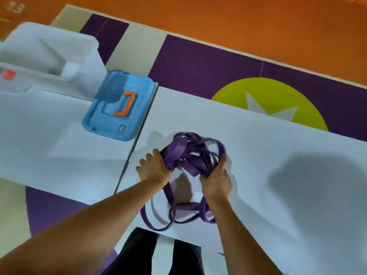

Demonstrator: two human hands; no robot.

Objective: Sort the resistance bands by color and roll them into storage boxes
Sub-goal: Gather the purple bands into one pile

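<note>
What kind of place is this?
Probably a gym or play room: an orange floor with purple and lime mats bearing a star, and the left hand and right hand grip tangled purple resistance bands on a white table.

White tabletop (258, 155) carries purple bands (198, 154), blue lid (111, 120), white box (49, 56).

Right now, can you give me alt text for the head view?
The left hand and right hand grip a tangled bundle of purple bands on a white table. A blue lid and a white box lie farther left.

Head view, steeply downward (close overhead)
</note>
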